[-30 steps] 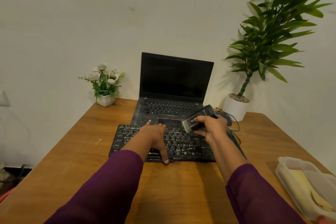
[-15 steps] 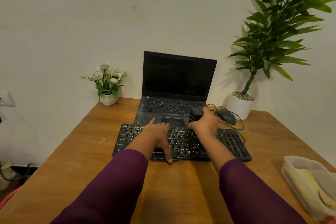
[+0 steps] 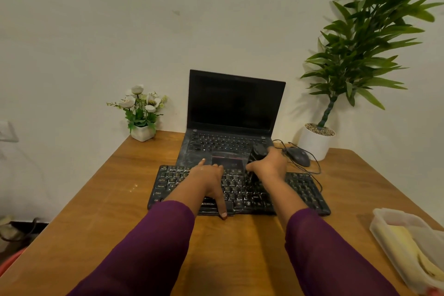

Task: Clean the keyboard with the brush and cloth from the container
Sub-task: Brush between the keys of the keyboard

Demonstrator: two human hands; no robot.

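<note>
— Half done, would you say?
— Less, I'd judge. The right hand (image 3: 269,166) is curled round the brush (image 3: 258,151), at one o'clock from the middle of the keyboard (image 3: 302,190); the bristles are hidden. Pale smears show on the keys.
— And the other hand?
— The left hand (image 3: 206,176) lies flat on the keys, at nine o'clock of the right, holding nothing.
— The cloth?
— The cloth (image 3: 406,245) lies in the container (image 3: 384,226), at four o'clock of the keyboard on the table (image 3: 108,211). Wiping looks yet to come.

Home office: laptop (image 3: 234,113), wooden desk (image 3: 96,204)
</note>
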